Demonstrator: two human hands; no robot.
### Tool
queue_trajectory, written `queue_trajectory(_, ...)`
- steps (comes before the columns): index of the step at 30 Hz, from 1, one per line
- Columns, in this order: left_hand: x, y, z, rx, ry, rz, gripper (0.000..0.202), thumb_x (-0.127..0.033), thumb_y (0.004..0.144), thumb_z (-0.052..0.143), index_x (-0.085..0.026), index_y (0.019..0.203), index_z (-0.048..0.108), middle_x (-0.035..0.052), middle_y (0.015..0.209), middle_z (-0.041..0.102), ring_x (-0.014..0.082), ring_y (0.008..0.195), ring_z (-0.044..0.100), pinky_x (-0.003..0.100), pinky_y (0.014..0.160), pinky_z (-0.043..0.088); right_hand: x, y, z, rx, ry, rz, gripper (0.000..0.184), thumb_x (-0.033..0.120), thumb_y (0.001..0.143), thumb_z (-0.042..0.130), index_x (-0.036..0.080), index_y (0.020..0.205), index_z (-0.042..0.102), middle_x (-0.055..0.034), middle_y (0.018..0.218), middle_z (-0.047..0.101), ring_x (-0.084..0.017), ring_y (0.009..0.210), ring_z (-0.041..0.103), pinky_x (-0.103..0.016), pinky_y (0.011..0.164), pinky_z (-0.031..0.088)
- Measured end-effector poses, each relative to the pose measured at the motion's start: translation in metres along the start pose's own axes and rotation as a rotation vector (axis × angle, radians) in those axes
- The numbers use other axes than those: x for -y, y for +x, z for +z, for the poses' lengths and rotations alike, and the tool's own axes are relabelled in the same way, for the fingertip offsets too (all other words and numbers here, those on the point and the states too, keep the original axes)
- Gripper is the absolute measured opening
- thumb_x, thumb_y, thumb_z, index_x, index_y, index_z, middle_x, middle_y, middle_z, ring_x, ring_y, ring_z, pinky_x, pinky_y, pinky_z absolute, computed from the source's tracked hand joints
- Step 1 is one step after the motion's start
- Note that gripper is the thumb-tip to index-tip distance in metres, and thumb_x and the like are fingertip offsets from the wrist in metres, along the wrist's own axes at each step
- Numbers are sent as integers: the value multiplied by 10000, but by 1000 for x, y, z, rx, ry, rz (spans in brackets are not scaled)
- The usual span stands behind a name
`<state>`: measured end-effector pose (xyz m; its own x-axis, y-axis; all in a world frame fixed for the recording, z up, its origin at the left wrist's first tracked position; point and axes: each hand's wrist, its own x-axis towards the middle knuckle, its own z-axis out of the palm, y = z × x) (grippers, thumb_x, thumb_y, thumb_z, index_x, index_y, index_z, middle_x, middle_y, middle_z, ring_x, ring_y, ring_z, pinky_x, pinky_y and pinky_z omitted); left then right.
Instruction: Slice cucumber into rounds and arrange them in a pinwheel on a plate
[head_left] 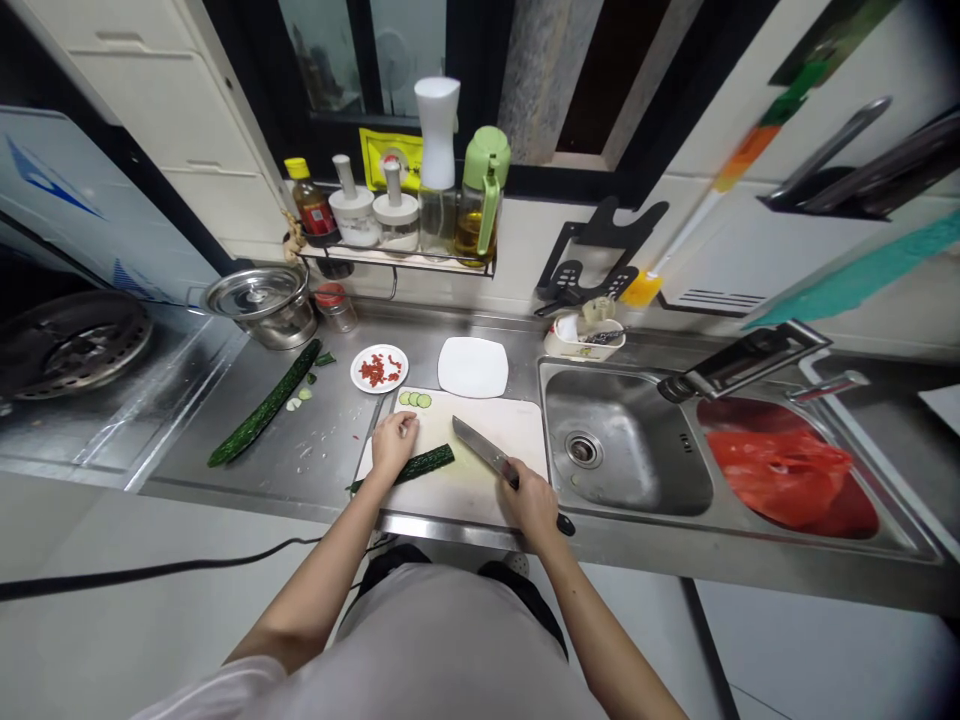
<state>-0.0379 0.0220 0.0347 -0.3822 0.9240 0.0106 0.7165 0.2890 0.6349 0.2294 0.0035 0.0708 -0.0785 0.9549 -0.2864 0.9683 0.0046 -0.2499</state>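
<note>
My right hand (pixel 534 502) is wrapped round the dark handle of a kitchen knife (pixel 480 447), whose blade slants up and left over the white cutting board (pixel 495 495). My left hand (pixel 395 443) is above the board's left side with its fingers curled together; what they pinch, if anything, is hidden. Under my left wrist lies a cut length of cucumber (pixel 429 462), its cut end toward the knife. Three round cucumber slices (pixel 415 399) lie in a row at the board's far left corner, just beyond my left fingers.
A whole cucumber (pixel 266 405) lies left of the board, near scraps. Behind the board are a plate of chopped red pieces (pixel 362 385) and a white plate (pixel 472 367). A lidded steel pot (pixel 281 325) stands back left. The sink (pixel 637 440) is right, with a red bag (pixel 787 475).
</note>
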Motion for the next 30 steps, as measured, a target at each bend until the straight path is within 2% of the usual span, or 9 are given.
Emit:
queue_trajectory(5, -5, -30, -1, 185, 28, 328, 249, -376, 886, 528, -241, 1014, 693, 62, 1016, 681, 204, 982, 595, 336, 909, 428, 7, 1, 0, 28, 10, 1, 329, 354, 943, 406, 267, 1198, 595, -47, 1001, 711, -179, 889, 640, -243, 695, 359)
queue_trajectory(9, -6, -42, 2, 255, 83, 434, 262, -404, 884, 547, -275, 1060, 691, 62, 1049, 670, 213, 1026, 585, 358, 930, 415, 17, 2, -3, 86, 5, -63, 334, 324, 978, 330, 219, 1157, 592, -61, 988, 710, -174, 878, 637, -243, 689, 338)
queue_trajectory(13, -5, -40, 4, 275, 71, 405, 273, -383, 906, 517, -278, 1084, 694, 63, 1060, 675, 204, 1032, 589, 350, 950, 419, 30, 0, -7, 170, -15, -133, 316, 309, 985, 317, 178, 1078, 589, -75, 936, 703, -180, 845, 630, -250, 665, 312)
queue_trajectory(18, -8, -38, 6, 309, 9, 337, 302, -341, 925, 477, -276, 1147, 672, 42, 1098, 687, 186, 1034, 598, 322, 965, 437, 43, -4, -9, 197, 6, -182, 320, 297, 983, 303, 174, 1083, 581, -84, 947, 697, -190, 841, 625, -257, 649, 296)
queue_trajectory(24, -10, -44, 10, 325, 83, 259, 335, -381, 901, 511, -259, 1179, 651, 57, 1082, 699, 218, 1044, 608, 333, 958, 438, 51, -5, -12, 225, 13, -176, 308, 274, 978, 308, 166, 1073, 581, -85, 953, 691, -184, 834, 621, -253, 649, 301)
queue_trajectory(28, -8, -46, 12, 346, 95, 266, 334, -408, 880, 541, -257, 1154, 660, 58, 1070, 700, 221, 1031, 613, 324, 944, 443, 52, -5, -11, 239, 1, -176, 311, 289, 983, 303, 170, 1064, 579, -87, 953, 688, -191, 852, 625, -255, 651, 313)
queue_trajectory(30, -6, -46, 15, 321, 77, 281, 319, -396, 886, 537, -254, 1143, 663, 58, 1060, 699, 216, 1019, 613, 322, 937, 446, 51, -5, -11, 242, -7, -173, 304, 286, 982, 307, 173, 1065, 576, -90, 959, 687, -194, 863, 628, -256, 663, 324)
